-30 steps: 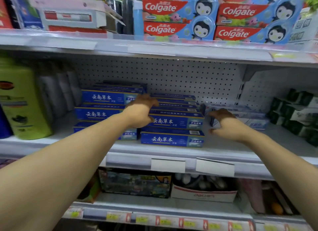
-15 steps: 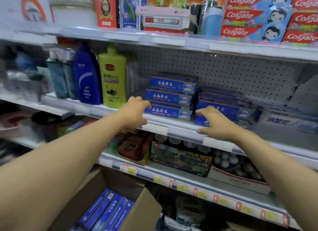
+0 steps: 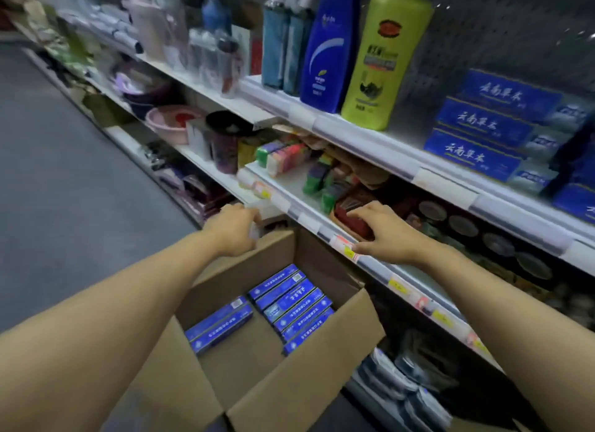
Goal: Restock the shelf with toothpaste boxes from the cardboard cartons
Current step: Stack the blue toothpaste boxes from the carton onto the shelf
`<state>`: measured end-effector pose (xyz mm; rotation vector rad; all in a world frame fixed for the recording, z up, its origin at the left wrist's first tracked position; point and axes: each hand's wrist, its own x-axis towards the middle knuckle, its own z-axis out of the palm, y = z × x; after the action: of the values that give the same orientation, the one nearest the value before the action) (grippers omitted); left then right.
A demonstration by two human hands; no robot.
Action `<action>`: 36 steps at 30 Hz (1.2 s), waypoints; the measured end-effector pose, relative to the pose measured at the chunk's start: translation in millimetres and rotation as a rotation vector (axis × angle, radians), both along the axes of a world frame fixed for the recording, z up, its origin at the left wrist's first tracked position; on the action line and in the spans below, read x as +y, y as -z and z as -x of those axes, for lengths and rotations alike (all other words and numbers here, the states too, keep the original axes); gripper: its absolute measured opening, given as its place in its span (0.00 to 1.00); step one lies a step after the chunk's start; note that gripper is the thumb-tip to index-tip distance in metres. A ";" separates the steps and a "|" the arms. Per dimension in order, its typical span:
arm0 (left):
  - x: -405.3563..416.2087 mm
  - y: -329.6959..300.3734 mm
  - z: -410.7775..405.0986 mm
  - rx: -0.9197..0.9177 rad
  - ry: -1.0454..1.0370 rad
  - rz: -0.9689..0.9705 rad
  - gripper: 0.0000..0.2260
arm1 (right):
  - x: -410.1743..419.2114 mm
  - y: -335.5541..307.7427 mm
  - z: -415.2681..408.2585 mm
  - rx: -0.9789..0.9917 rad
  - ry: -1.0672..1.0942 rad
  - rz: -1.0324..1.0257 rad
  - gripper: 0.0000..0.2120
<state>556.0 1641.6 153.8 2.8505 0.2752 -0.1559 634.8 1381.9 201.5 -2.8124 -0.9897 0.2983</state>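
Both hands, left (image 3: 233, 230) and right (image 3: 384, 233), are loosely open and hold nothing; boxes (image 3: 291, 306) lie in the carton (image 3: 322, 364), probably light and stiff, best gripped across the long sides

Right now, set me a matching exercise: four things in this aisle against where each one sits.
Things:
1. green bottle
2. cardboard carton
3. pink basin
4. stacked blue toothpaste boxes

Places:
A. on the floor under both forearms, open
B. upper shelf, far right
C. upper shelf, right beside the blue bottle
D. lower shelf, further down the aisle

Pairs: 1-C, 2-A, 3-D, 4-B
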 end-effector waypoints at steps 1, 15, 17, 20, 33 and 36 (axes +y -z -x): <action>8.0 12.4 6.8 0.019 -0.027 0.000 0.22 | 10.2 10.8 -1.7 0.026 -0.019 0.003 0.31; 39.7 209.2 32.9 0.416 -0.336 0.085 0.21 | 107.9 196.1 -55.1 0.370 -0.288 0.088 0.30; 37.8 239.1 26.3 0.457 -0.365 0.116 0.21 | 113.0 224.4 -66.6 0.409 -0.303 0.103 0.30; 35.6 281.4 15.2 0.484 -0.390 0.114 0.21 | 117.8 265.7 -83.4 0.451 -0.315 0.115 0.30; 31.1 426.1 -14.1 0.357 -0.559 -0.005 0.21 | 120.0 393.1 -125.6 0.578 -0.295 0.117 0.26; 28.5 439.9 -14.5 0.337 -0.553 -0.052 0.20 | 119.5 405.2 -130.0 0.575 -0.294 0.134 0.26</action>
<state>570.5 1670.1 -286.0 2.6615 1.1256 -0.5152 764.8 1501.4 -203.7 -2.4290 -1.2514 1.1631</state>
